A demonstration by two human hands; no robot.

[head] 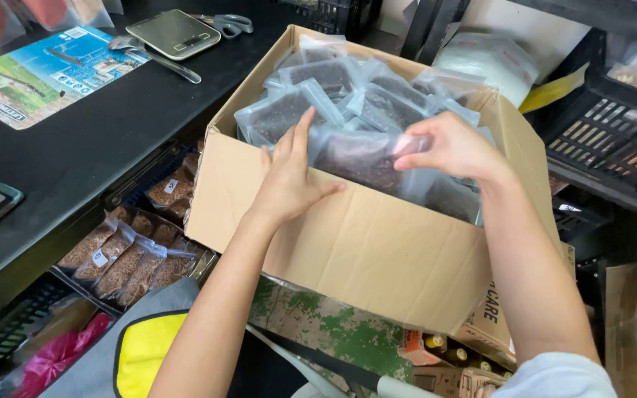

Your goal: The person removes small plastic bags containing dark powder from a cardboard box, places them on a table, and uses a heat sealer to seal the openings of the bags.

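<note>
Both hands work at an open cardboard box [377, 243] packed with clear zip pouches of dark brown granules [318, 81]. The right hand [451, 147] pinches the top edge of one such pouch [363, 158], thumb and fingers closed on it, holding it just above the box's near wall. The left hand [289, 177] lies spread against that pouch's left side, fingers pointing up, thumb out. On the black tabletop [75, 147] to the left lie a digital scale [173, 33], scissors [228, 23] and a spoon [158, 59].
</note>
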